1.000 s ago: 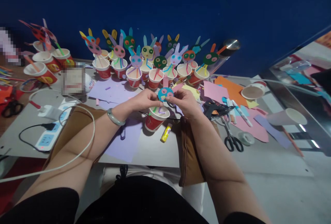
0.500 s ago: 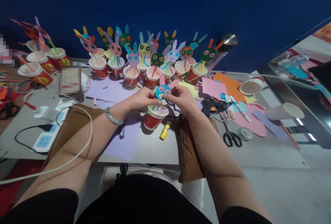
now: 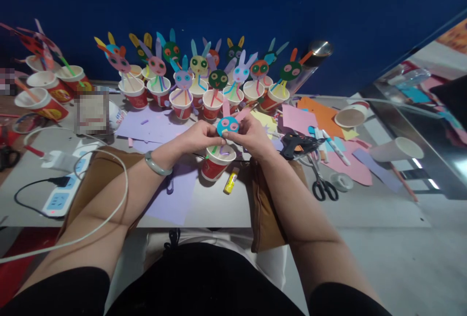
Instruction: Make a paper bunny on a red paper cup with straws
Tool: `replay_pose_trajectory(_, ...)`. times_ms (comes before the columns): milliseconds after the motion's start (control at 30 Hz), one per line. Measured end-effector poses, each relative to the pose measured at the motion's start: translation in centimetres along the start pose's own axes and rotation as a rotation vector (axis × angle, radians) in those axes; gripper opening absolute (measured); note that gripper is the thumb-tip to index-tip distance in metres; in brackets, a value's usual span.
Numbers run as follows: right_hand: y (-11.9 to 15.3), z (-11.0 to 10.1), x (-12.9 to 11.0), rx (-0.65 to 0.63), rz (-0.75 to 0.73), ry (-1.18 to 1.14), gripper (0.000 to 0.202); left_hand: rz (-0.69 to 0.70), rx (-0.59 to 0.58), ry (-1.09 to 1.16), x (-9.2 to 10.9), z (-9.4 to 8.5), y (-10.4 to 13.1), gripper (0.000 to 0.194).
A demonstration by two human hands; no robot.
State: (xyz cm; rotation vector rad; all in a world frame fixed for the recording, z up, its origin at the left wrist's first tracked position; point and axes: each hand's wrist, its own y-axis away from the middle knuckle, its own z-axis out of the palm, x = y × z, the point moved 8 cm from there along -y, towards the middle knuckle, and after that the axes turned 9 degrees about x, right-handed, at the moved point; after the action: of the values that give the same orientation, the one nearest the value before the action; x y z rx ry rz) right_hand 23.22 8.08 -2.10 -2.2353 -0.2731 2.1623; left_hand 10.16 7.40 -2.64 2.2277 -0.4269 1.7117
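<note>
A blue paper rabbit face [image 3: 227, 125] with pink ears and pink eyes is held above a red and white paper cup [image 3: 214, 169]. My left hand [image 3: 202, 136] pinches its left edge, wearing a bangle at the wrist. From the other side, my right hand [image 3: 252, 136] grips the face, its thumb lying over the lower part. Green and purple strips show inside the cup. Beside the cup lies a yellow glue stick [image 3: 231, 181]. Just behind stand several cups with finished-looking rabbit faces, among them a dark green one [image 3: 218, 79].
To the right lie a black glue gun [image 3: 292, 144], scissors [image 3: 324, 187], a tape roll [image 3: 342, 182], markers [image 3: 336, 152] and pink paper [image 3: 299, 119]. Purple paper [image 3: 173, 199] is at the front. On the left are a power strip [image 3: 60, 198] and a looping white cable [image 3: 126, 179].
The view has shifted slightly, so the scene sits a little further left. Both hands keep the rabbit face over the cup; my right thumb stays on its lower part.
</note>
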Motion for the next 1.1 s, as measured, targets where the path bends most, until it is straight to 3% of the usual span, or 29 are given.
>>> replay_pose_trajectory(267, 0.05, -0.08, -0.13, 0.012, 0.022, 0.087, 0.067, -0.022, -0.033, 0.037, -0.4, 0.58, -0.2, 0.024)
replay_pose_trajectory(667, 0.12, 0.21, 0.07, 0.033, 0.043, 0.062, 0.074, 0.054, -0.028, 0.034, -0.4, 0.24, -0.38, 0.023)
replay_pose_trajectory(900, -0.2, 0.04, 0.17, 0.053, 0.059, -0.058, 0.061, -0.011, -0.02, 0.157, 0.0, -0.09, -0.08, 0.035)
replay_pose_trajectory(1100, 0.06, 0.63, 0.17, -0.007, 0.046, -0.024, 0.077, -0.032, -0.018, 0.078, -0.16, -0.11, 0.08, 0.04)
